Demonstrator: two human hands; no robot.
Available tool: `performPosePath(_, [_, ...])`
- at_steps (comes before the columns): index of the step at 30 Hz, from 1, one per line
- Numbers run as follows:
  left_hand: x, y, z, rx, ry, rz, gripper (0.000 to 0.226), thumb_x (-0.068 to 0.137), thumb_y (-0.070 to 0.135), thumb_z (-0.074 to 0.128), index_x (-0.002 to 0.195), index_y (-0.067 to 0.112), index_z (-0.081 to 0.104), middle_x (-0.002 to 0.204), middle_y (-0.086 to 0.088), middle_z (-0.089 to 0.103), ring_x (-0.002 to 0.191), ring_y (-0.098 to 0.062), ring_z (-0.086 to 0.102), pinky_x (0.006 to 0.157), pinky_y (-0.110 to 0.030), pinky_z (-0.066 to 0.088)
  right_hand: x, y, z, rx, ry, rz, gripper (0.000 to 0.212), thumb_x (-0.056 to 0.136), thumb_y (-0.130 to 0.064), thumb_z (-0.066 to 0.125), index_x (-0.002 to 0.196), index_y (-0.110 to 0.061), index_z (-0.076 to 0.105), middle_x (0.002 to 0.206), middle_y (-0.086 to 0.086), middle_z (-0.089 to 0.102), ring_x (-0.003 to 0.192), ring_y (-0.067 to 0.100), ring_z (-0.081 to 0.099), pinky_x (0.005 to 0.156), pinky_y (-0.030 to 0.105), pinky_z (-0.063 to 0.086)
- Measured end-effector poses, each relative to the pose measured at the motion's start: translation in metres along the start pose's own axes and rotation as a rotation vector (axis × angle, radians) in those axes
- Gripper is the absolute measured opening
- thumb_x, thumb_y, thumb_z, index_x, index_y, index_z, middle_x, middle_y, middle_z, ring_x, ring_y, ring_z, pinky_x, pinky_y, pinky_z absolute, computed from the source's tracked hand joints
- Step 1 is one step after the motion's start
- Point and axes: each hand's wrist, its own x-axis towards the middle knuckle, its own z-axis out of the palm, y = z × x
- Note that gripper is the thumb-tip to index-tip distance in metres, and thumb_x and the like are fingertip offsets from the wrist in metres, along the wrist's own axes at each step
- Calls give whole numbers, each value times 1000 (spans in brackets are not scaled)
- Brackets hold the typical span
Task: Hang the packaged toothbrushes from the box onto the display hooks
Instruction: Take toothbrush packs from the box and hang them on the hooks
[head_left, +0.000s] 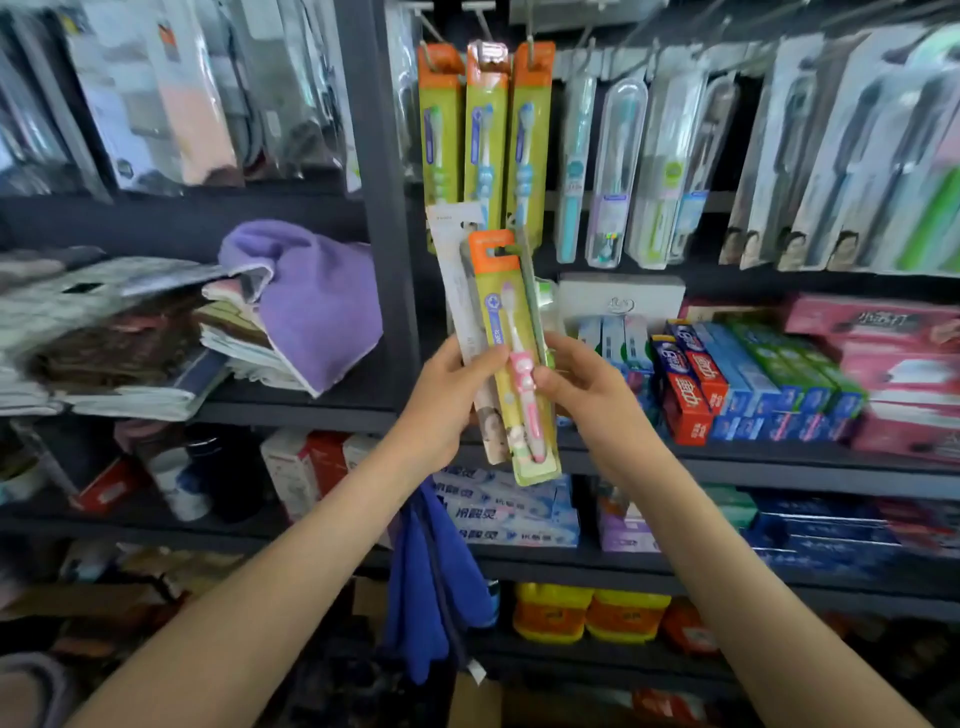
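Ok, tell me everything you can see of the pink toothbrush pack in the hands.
The pink toothbrush pack is a long yellow-green card with an orange header and hang slot, a clear blister over a pink brush, head up. It stands nearly upright, top leaning slightly left, on no hook. The thumb of the left hand presses its front; the right hand pinches its right edge. Behind it lie other packs, fanned.
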Motion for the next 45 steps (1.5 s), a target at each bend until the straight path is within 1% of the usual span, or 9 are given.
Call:
performPosePath(2, [10, 14, -8, 6, -10, 57, 14, 95, 15, 57, 105, 20, 65, 99, -2, 73, 91, -24, 68, 85, -44, 49, 12, -14, 6, 1, 63, -26, 33, 91, -18, 63, 122, -27, 55, 114, -5, 64, 104, 7, 61, 84, 18, 50])
performPosePath(5, [24, 37, -16, 41, -12, 162, 16, 95, 12, 57, 100, 24, 64, 95, 8, 73, 93, -13, 69, 88, -35, 53, 30, -32, 11, -71, 169, -68, 37, 88, -23, 67, 121, -27, 52, 108, -12, 58, 91, -9, 56, 70, 6, 46])
performPosePath(10, [52, 69, -28, 162, 48, 396, 10, 93, 14, 61, 100, 22, 63, 96, 2, 70, 90, -7, 65, 85, -26, 50, 66, -54, 5, -433, 325, -218, 49, 84, -22, 71, 129, -19, 50, 113, -3, 48, 95, 6, 49, 73, 9, 38])
performPosePath(15, [76, 105, -31, 89, 132, 578, 8, 90, 18, 63, 96, 22, 61, 92, 0, 69, 86, -12, 63, 79, -31, 49, 107, -85, -5, -794, 431, -407, 54, 88, -18, 67, 137, -9, 45, 116, 6, 45, 108, 21, 44, 82, 15, 28])
performPosePath(17, [83, 118, -32, 45, 160, 615, 12, 92, 10, 60, 95, 22, 61, 85, 9, 70, 81, -5, 64, 74, -22, 49, 121, -94, -6, -844, 469, -447, 54, 90, -16, 64, 139, -7, 43, 122, 10, 46, 111, 22, 43, 81, 15, 25])
performPosePath(20, [91, 130, -31, 9, 150, 612, 15, 92, 6, 58, 97, 19, 62, 86, 9, 70, 77, -1, 66, 68, -15, 49, 137, -103, -6, -848, 505, -486, 53, 92, -17, 62, 140, -6, 42, 122, 11, 46, 111, 21, 41, 77, 13, 22])
performPosePath(28, [110, 135, -34, -52, 176, 556, 15, 92, 7, 59, 100, 19, 64, 87, 8, 72, 82, -8, 67, 73, -21, 51, 161, -104, -6, -876, 530, -402, 47, 92, -20, 62, 134, -8, 45, 122, 9, 46, 114, 25, 42, 77, 23, 30])
performPosePath(36, [113, 132, -38, -46, 124, 532, 16, 91, 7, 60, 102, 18, 63, 90, 9, 73, 85, -4, 68, 69, -16, 51, 167, -88, -6, -799, 556, -346, 52, 92, -23, 63, 139, -9, 44, 124, 10, 47, 113, 23, 45, 79, 22, 34])
performPosePath(45, [114, 134, -44, -11, 79, 517, 18, 91, 7, 60, 102, 21, 63, 91, 7, 72, 85, -8, 68, 72, -20, 53, 206, -93, 4, -842, 517, -159, 52, 90, -26, 64, 130, -4, 38, 130, 15, 44, 112, 33, 48, 72, 39, 49])
